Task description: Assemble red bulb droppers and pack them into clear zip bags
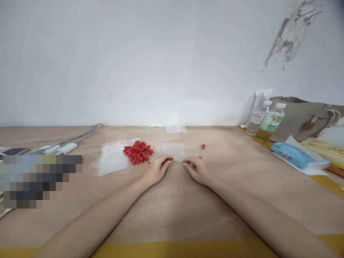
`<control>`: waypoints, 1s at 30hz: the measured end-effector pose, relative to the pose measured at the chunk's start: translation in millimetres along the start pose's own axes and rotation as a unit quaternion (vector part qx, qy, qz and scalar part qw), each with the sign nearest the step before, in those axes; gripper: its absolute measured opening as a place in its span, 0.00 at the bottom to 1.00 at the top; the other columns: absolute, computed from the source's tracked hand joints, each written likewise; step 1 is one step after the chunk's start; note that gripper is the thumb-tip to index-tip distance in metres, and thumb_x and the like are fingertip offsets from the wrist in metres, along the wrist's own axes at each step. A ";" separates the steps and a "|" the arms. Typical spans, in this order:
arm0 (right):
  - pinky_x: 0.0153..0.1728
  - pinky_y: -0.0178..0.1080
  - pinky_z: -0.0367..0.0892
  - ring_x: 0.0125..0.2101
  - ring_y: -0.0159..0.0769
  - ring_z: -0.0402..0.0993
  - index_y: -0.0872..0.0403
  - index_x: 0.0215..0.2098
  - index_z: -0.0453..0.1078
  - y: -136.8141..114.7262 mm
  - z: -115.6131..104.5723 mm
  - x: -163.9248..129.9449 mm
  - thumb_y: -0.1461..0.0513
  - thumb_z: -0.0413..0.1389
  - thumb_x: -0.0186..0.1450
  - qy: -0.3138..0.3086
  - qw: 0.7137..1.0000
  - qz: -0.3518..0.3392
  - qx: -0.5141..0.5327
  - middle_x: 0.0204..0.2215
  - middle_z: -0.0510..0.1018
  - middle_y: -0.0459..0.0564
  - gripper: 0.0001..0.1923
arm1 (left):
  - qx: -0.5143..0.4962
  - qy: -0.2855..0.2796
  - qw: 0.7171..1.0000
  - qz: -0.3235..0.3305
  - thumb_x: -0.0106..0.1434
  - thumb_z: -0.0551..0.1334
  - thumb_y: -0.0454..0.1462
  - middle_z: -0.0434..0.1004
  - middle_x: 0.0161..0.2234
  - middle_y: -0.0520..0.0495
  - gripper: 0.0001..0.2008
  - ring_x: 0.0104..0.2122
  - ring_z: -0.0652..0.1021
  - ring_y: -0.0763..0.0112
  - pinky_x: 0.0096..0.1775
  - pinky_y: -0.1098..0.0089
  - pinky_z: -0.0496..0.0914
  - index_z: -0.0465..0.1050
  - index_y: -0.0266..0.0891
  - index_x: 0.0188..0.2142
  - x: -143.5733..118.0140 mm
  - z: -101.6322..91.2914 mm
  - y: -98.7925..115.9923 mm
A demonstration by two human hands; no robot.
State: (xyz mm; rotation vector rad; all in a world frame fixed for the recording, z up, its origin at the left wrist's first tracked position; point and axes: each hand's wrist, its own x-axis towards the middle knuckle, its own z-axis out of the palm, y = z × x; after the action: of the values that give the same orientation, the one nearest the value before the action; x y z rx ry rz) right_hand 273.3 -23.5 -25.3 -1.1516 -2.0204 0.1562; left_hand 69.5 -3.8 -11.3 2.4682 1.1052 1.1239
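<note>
My left hand [156, 169] pinches a red rubber bulb [168, 161] at the end of a thin clear pipette tube [177, 159]. My right hand [197, 168] holds the other end of that tube. Both hands rest on the wooden table [172, 215]. Just behind them lies a row of several clear tubes [177, 149], one with a red bulb [203, 146] fitted at the right end. A pile of several loose red bulbs [138, 152] sits to the left of the row, near my left hand.
A stack of clear zip bags [113, 160] lies left of the bulbs, another small bag [176, 128] by the wall. Cables and white adapters [63, 147] are at the far left. Two water bottles [264, 119], a grey bag [303, 118] and a blue tissue pack [295, 156] stand at the right.
</note>
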 end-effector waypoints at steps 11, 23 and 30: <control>0.39 0.40 0.53 0.26 0.30 0.69 0.51 0.33 0.71 6.0 -0.7 0.7 0.59 0.51 0.61 -0.052 0.998 -0.032 0.027 0.29 0.77 0.45 0.07 | -0.038 -0.043 0.998 -0.023 0.60 0.55 0.38 0.75 0.27 0.51 0.08 0.28 0.73 0.72 0.32 0.73 0.66 0.71 0.39 0.33 -2.6 -3.3 -0.8; 0.39 0.39 0.48 0.25 0.28 0.67 0.49 0.36 0.73 1.4 -12.7 0.3 0.59 0.48 0.64 -0.098 0.988 -0.084 -0.088 0.28 0.77 0.45 0.11 | -0.001 -0.128 0.991 0.047 0.61 0.54 0.39 0.73 0.29 0.49 0.10 0.31 0.72 0.72 0.34 0.73 0.65 0.70 0.37 0.33 -5.3 -1.3 -3.2; 0.36 0.39 0.47 0.26 0.30 0.67 0.52 0.32 0.71 -6.1 -7.4 -0.7 0.61 0.44 0.65 -0.120 0.981 -0.099 -0.113 0.28 0.77 0.45 0.13 | 0.023 -0.124 0.990 0.061 0.61 0.53 0.37 0.71 0.28 0.49 0.08 0.30 0.71 0.71 0.32 0.72 0.64 0.68 0.36 0.32 -5.7 -3.0 0.3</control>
State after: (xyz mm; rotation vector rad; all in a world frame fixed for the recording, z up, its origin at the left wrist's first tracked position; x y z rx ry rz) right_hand 274.5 -29.5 -17.9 -1.1022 -2.4031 -0.0394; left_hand 65.1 -8.4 -12.3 2.6525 0.9297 0.7987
